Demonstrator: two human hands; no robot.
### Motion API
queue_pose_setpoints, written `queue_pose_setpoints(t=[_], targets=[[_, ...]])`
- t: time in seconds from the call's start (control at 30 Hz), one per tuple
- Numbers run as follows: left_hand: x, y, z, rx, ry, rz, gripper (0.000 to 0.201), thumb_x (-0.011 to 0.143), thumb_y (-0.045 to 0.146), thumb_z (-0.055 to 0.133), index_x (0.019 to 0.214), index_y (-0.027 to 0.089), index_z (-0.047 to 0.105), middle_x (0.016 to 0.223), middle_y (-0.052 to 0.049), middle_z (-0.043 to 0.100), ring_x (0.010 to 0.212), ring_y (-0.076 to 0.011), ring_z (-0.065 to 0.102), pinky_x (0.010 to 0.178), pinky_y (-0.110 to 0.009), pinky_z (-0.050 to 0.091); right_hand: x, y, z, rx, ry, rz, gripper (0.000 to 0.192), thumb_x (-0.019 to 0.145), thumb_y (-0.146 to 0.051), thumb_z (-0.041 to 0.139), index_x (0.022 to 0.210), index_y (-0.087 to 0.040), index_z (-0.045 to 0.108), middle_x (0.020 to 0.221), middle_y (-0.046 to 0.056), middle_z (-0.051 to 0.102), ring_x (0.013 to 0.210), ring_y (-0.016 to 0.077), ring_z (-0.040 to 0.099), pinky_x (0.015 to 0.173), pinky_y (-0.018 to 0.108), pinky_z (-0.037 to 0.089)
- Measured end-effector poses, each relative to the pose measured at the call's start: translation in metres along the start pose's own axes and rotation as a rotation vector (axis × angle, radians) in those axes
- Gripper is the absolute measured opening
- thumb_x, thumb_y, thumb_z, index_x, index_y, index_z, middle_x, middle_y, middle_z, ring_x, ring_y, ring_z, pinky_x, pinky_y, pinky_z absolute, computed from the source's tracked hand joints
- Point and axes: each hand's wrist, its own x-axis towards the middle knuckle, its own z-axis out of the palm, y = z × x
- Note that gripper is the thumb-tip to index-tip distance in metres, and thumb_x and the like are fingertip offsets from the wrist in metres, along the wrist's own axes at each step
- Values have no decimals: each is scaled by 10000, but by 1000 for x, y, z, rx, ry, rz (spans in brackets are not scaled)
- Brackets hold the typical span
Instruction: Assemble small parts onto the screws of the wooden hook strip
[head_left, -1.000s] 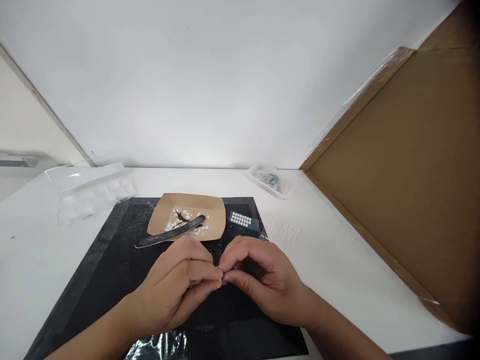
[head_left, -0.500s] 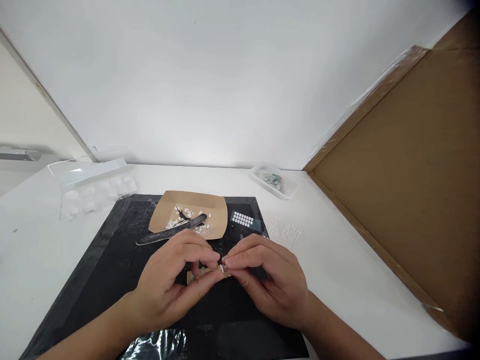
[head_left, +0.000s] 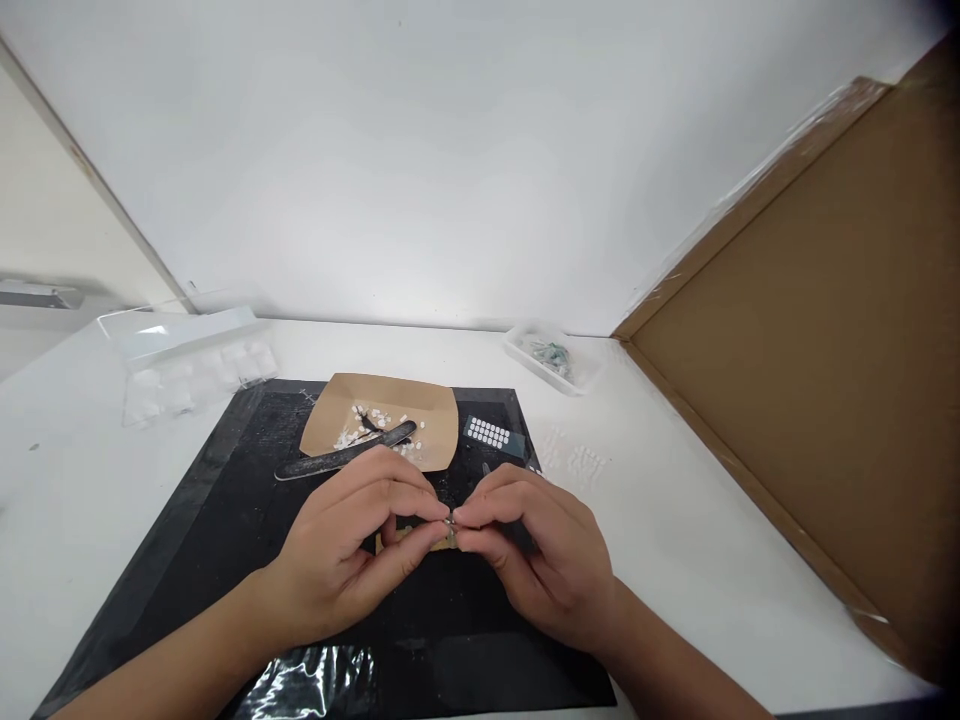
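My left hand [head_left: 367, 550] and my right hand [head_left: 536, 560] meet fingertip to fingertip above the black mat [head_left: 420, 660]. Both are closed in a pinch around a tiny pale, shiny piece [head_left: 451, 530]; its kind is too small and covered to make out. Behind and below the fingers shows part of a tan strip [head_left: 384, 542], mostly hidden by my hands. Just past my left hand a dark nail file [head_left: 345, 455] leans across the edge of a brown paper tray [head_left: 322, 425]. Small white bits [head_left: 349, 437] are scattered inside that tray.
A card of white oval stickers [head_left: 491, 434] lies at the mat's far right. Beyond it are loose pale pieces [head_left: 585, 462] and a clear tub [head_left: 551, 360] with greenish contents. A clear plastic case [head_left: 187, 370] stands back left. Cardboard [head_left: 810, 350] walls the right side.
My fingertips have drawn closer together around the tiny piece, and less of its white face shows. The whole view has shifted slightly; the tray and file lie as before.
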Motion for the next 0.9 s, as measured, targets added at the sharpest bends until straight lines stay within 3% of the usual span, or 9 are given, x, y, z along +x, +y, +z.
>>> queue_pose_setpoints(t=[0.17, 0.33, 0.53, 0.77, 0.9], targets=[[0, 0, 1, 8, -6, 6, 162, 939, 38, 698, 1071, 128, 728, 926, -96, 724, 843, -163, 663, 665, -250, 592, -2, 0, 2, 31, 9, 69, 83, 1003, -133, 690, 1055, -198, 686, 868, 16, 730, 801, 137, 710, 712, 240, 574], [-1, 4, 2, -45, 4, -91, 203, 922, 27, 686, 1073, 148, 746, 945, -88, 700, 728, -121, 659, 504, -175, 540, -2, 0, 6, -42, 56, -12, 137, 980, -98, 702, 1080, -187, 673, 866, 26, 733, 792, 143, 709, 688, 238, 573], [-3, 6, 6, -48, 51, -167, 192, 906, 35, 695, 1035, 165, 756, 925, -67, 691, 705, -105, 664, 459, -137, 528, -5, -2, 10, -116, 70, -35, 158, 975, -94, 712, 1093, -186, 661, 886, 34, 748, 810, 150, 719, 693, 246, 576], [-8, 5, 9, 46, 100, -209, 192, 893, 58, 714, 1032, 184, 755, 944, -60, 703, 720, -108, 692, 471, -126, 548, -13, -2, 22, 217, 33, 279, 97, 1012, -239, 728, 1034, -233, 634, 877, -6, 716, 693, 117, 713, 625, 233, 583], [-6, 6, 8, 25, 88, -183, 187, 870, 54, 719, 1009, 176, 748, 906, -64, 689, 733, -120, 680, 461, -125, 539, -14, -2, 25, 427, -14, 295, 131, 1006, -221, 735, 1016, -233, 606, 891, -9, 705, 723, 119, 741, 650, 238, 607]])
